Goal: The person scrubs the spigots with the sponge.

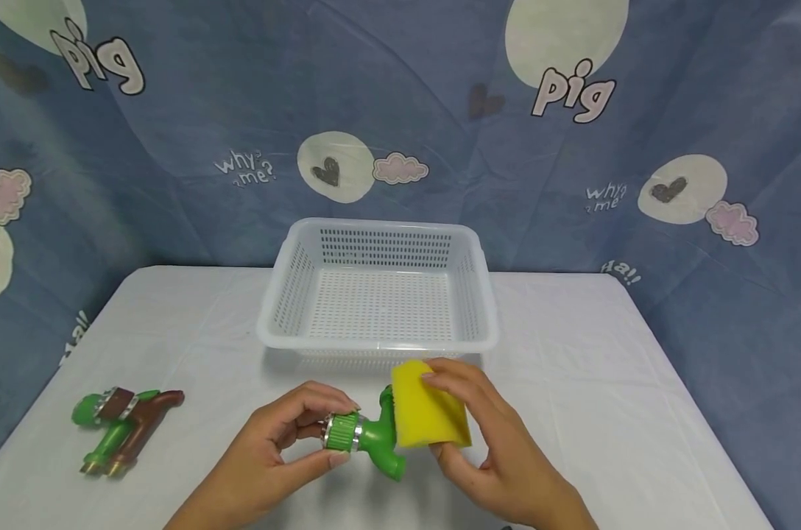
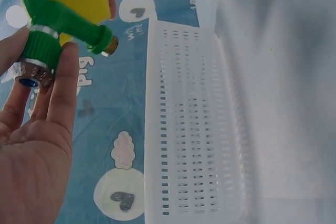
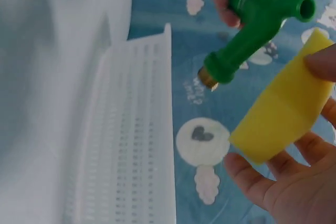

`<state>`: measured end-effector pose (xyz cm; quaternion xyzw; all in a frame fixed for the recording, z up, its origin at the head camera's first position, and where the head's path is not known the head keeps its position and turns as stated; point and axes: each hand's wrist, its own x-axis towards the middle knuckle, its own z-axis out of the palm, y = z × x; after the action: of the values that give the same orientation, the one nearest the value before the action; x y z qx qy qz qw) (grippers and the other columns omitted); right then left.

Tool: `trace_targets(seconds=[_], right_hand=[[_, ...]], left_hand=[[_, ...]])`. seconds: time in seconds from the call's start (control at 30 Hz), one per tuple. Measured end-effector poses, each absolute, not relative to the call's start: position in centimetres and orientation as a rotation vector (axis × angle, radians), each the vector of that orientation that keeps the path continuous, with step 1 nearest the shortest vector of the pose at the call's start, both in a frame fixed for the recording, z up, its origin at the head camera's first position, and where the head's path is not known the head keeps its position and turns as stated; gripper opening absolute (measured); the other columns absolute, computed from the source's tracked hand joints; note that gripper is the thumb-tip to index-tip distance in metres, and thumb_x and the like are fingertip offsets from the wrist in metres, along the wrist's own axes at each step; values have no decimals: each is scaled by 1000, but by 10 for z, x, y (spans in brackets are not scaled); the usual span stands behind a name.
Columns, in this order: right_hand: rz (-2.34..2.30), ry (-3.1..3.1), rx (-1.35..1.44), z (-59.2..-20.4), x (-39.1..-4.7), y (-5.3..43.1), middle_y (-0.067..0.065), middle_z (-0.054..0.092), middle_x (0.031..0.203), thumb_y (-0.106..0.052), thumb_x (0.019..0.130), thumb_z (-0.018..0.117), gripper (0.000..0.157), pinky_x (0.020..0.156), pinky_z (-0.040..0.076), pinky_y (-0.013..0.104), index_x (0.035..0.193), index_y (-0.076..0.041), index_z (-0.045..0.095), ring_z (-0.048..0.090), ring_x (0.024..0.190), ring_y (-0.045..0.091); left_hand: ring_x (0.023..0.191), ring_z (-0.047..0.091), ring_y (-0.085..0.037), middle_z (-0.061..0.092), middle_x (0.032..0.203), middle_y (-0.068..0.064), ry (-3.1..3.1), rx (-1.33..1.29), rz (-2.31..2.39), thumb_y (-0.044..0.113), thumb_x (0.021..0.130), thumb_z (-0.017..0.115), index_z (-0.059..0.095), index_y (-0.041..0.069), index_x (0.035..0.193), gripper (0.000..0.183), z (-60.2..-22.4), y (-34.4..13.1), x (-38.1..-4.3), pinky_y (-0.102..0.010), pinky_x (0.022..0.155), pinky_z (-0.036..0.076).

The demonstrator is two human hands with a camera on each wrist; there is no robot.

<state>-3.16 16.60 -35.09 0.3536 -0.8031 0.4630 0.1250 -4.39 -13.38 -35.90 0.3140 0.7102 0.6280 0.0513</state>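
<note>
Lower centre: tap point(image 1: 377, 436) held by left grip point(image 1: 268, 450), sponge point(image 1: 427, 408) by right grip point(image 1: 512, 458); wiping seems in hand; light contact needed.

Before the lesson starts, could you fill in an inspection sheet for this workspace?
Surface: white cloth-covered table, lightly creased; white perforated plastic basket towards the back.
Job's things: green ribbed-collar tap; yellow rectangular sponge.
Clutter: another green tap and a glossy brown tap, lying together at left.
Hands: left hand grips the ribbed-collar tap; right hand pinches the sponge.
Cables: nothing seen.
Surroundings: blue fabric backdrop printed with clouds and words.
</note>
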Motion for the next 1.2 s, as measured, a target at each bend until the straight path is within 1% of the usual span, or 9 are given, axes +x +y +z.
trace_targets(seconds=[0.17,0.23,0.33,0.43,0.53,0.7,0.8,0.97,1.2], right_hand=[[1355,-2322,1138,-353,-29,161,8,49,153,-11,94,78,59,110,48,36,148,-16,56,50,135,26],[1326,-2306,1159,-354,-30,159,8,51,151,-15,95,78,55,108,50,36,147,-16,59,51,134,25],[1287,-2296,1145,-355,-32,158,8,54,148,-17,95,79,52,104,53,37,144,-16,61,52,132,26],[1270,-2367,1053,-355,-33,160,3,54,147,-16,93,80,52,104,53,36,143,-20,63,52,132,23],[1252,-2440,950,-355,-35,163,0,54,147,-14,92,82,53,104,53,35,141,-23,65,51,132,21],[1286,-2479,848,-354,-34,166,-4,53,148,-19,94,81,51,106,51,34,142,-25,64,51,133,20],[1357,-2436,898,-353,-31,164,-2,54,148,-18,94,81,52,108,51,35,142,-23,63,53,133,21],[1410,-2389,1058,-348,-21,159,2,53,149,-16,94,81,54,105,52,37,144,-21,61,53,131,23],[1403,-2408,1136,-341,-14,155,1,52,150,-18,95,79,53,105,53,38,144,-23,62,52,132,22]], left_hand=[[107,68,-23,65,126,-9,2165,989,1881,-1,91,80,66,13,128,42,-360,-133,-44,-34,88,61],[106,68,-23,65,126,-11,2171,990,1881,-1,90,80,66,13,127,42,-359,-133,-44,-34,88,61],[107,68,-23,65,126,-12,2180,968,1880,0,90,81,67,14,127,42,-358,-133,-44,-35,88,62],[107,68,-23,66,126,-8,2183,941,1875,1,90,82,67,15,126,41,-357,-133,-43,-35,89,61],[107,68,-23,66,126,-8,2191,939,1875,2,89,83,68,15,125,41,-357,-133,-43,-34,89,61],[108,68,-23,66,126,-9,2187,992,1890,-1,89,82,67,13,126,43,-360,-134,-44,-33,88,61],[109,67,-23,65,128,-9,2166,1025,1892,-3,89,81,66,12,127,44,-363,-134,-44,-33,88,61],[110,67,-23,65,128,-9,2165,1036,1885,-3,89,81,66,13,127,44,-364,-134,-45,-34,88,61],[111,67,-23,65,128,-8,2165,1013,1879,-2,90,80,66,13,128,43,-363,-135,-44,-37,89,61]])
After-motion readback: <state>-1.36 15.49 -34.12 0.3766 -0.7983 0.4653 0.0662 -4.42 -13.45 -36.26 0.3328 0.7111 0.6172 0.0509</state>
